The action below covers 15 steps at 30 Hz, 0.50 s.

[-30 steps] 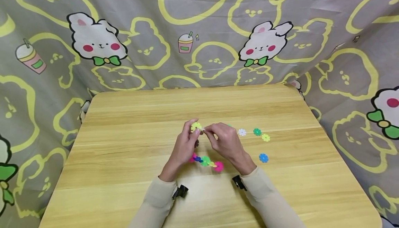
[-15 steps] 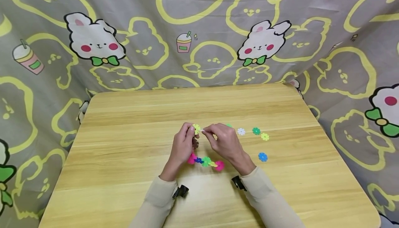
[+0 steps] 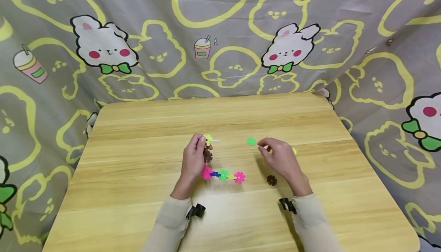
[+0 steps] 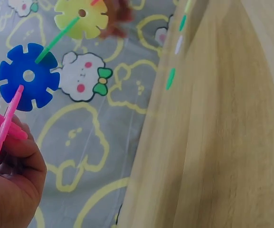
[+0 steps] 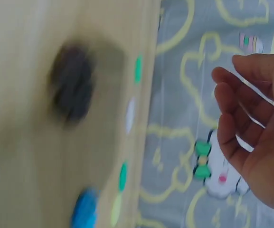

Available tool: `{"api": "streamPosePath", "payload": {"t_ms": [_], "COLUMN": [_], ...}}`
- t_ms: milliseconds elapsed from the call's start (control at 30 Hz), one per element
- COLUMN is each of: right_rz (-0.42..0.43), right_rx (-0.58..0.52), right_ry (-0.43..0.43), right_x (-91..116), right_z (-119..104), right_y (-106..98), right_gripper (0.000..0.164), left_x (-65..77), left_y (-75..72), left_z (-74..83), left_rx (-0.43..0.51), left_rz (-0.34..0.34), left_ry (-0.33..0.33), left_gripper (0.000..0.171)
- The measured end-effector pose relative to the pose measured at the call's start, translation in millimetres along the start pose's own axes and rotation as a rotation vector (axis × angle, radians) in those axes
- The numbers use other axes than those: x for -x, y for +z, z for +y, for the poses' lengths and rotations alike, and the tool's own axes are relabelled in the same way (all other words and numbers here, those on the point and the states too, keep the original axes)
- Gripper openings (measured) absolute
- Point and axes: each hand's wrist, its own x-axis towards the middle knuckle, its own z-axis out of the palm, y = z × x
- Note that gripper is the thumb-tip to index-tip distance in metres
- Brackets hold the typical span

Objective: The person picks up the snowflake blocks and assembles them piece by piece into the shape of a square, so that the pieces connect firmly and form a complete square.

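My left hand [image 3: 193, 156] pinches the upper part of a chain of slotted flower-shaped discs. A yellow disc [image 3: 207, 140] tops the chain, and an edge-on white disc [image 3: 216, 140] sticks out from it to the right. Below hang a brown disc [image 3: 208, 155] and a pink disc [image 3: 207, 173]; from there the chain runs right through a blue disc [image 4: 28, 76] and a green disc [image 3: 223, 174] to a pink end disc [image 3: 239, 177]. My right hand [image 3: 282, 158] has loosely bent fingers with nothing between them, just right of a loose green disc [image 3: 251, 141].
Loose discs lie on the wooden table [image 3: 138, 191]: a brown disc [image 3: 271, 180], a white disc [image 5: 130, 115], a darker green disc [image 5: 123, 176], a yellow disc [image 5: 116, 209] and a blue disc [image 5: 84, 209]. My right hand hides some in the head view. A patterned curtain [image 3: 165, 34] surrounds the table.
My right hand has let go of the white disc, which stays joined to the yellow one, and moved right, uncovering the loose green and brown discs. My left hand shifted slightly left with the chain.
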Motion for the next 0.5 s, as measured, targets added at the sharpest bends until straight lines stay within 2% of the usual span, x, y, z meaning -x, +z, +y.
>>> {"api": "streamPosePath", "payload": {"t_ms": [133,267,367,500], "right_rz": [-0.035,-0.086,-0.142,-0.259], "right_rx": [0.054,0.064,0.068,0.063], "right_ry": [0.106,0.181,0.231,0.309], "right_x": [18,31,38,48], "right_z": [23,35,41,48], "right_y": [-10,-18,-23,-31], "right_gripper": [0.007,0.007,0.008,0.014], "left_x": [-1.2,-1.6,-1.3,-1.6], "left_y": [-2.0,-2.5,-2.6,-2.5], "left_z": [-0.3,-0.3,-0.3,-0.7], "left_rx": [-0.002,-0.009,-0.009,0.004], "left_rz": [0.001,0.004,0.008,0.012], "left_ry": [-0.022,-0.024,-0.02,-0.007], "left_gripper": [0.028,0.028,0.027,0.026]}}
